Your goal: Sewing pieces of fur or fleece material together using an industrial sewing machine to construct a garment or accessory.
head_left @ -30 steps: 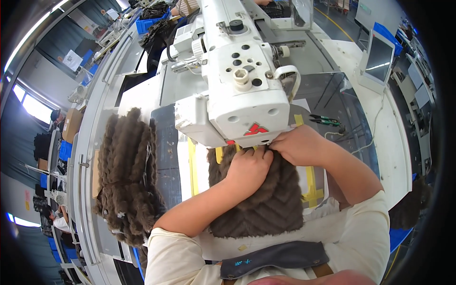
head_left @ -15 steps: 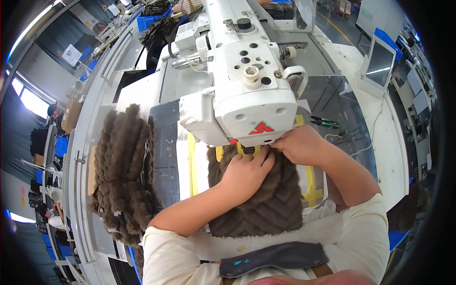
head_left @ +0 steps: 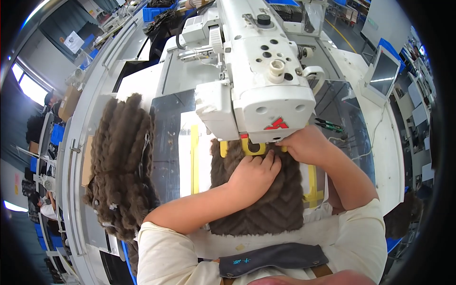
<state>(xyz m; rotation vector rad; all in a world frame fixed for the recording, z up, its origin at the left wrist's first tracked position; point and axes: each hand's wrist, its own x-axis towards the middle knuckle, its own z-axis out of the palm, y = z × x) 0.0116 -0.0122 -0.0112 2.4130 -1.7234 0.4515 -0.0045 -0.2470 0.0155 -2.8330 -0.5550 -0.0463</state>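
Observation:
A brown fur panel (head_left: 259, 216) with chevron ridges lies flat under the head of a white sewing machine (head_left: 273, 107). Yellow clamp pieces (head_left: 255, 150) press on its far edge. My left hand (head_left: 254, 178) rests on the panel just below the clamp, palm down, its fingers laid on the fur and slightly bent. At the far right corner of the panel, my right hand (head_left: 308, 146) has its fingertips drawn together close beneath the machine head. What they pinch there is hidden.
On the left lies a stack of brown ribbed fur pieces (head_left: 118, 175). Yellow tape strips (head_left: 194, 159) mark the white sheet around the panel. Green-and-black thread snips (head_left: 329, 125) lie right of the machine head. A screen (head_left: 382, 71) stands at the far right.
The view has shifted slightly, so the machine head sits farther right in the picture. Both hands stay at the far part of the panel, and more of the yellow clamp shows.

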